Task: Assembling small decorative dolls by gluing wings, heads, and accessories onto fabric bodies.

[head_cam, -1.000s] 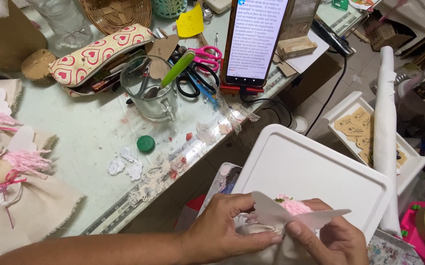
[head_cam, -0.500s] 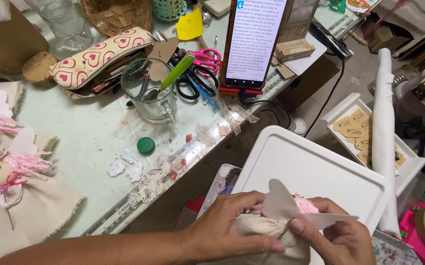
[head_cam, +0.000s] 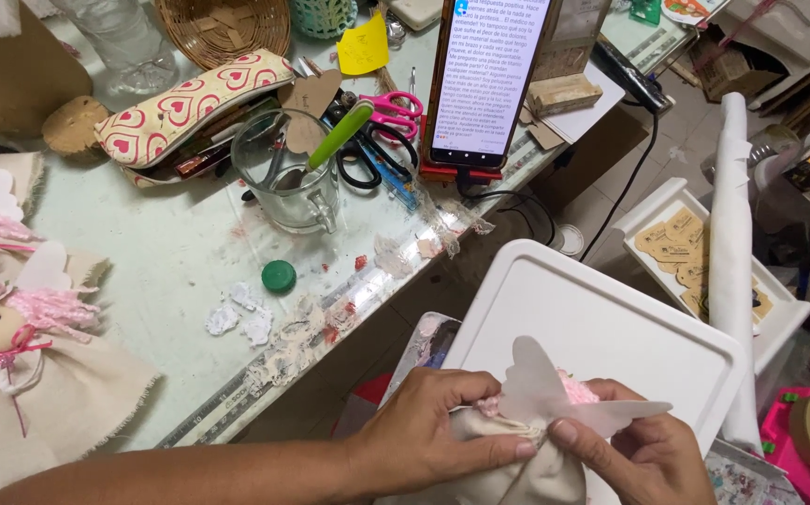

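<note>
Cream cloth doll with pink hair (head_cam: 527, 458), partly hidden and cut off below, lies over a white plastic lid (head_cam: 601, 327); left hand (head_cam: 433, 435) and right hand (head_cam: 639, 458) pinch its white paper wings (head_cam: 555, 393), spread sideways.

View: one camera on the person's head, no second view.
Facing: steeply down and forward over a craft table (head_cam: 171, 262).
Nearness: close; hands sit at the bottom edge of the frame.
Reach: table fills upper left, floor and boxes the right.
</note>
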